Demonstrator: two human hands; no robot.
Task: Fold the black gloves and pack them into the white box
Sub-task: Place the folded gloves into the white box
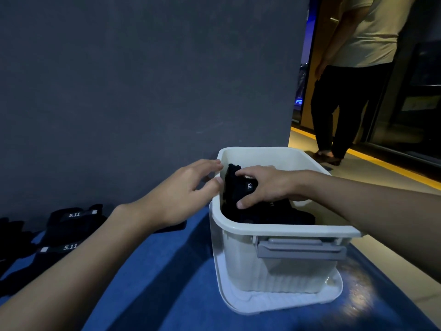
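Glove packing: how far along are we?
Done: some folded black gloves already lie in the white plastic box. In hand: the right hand grips another folded black glove with a 5.11 label inside the box, while the left hand touches its left rim with relaxed fingers. Left: several loose black gloves lie on the blue tabletop, not yet packed.

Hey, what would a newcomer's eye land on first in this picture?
The white box, centre right on the blue surface, where the right hand grips a folded black glove inside it. The left hand touches the box's left rim, more black gloves lie at far left, and another person stands at upper right.
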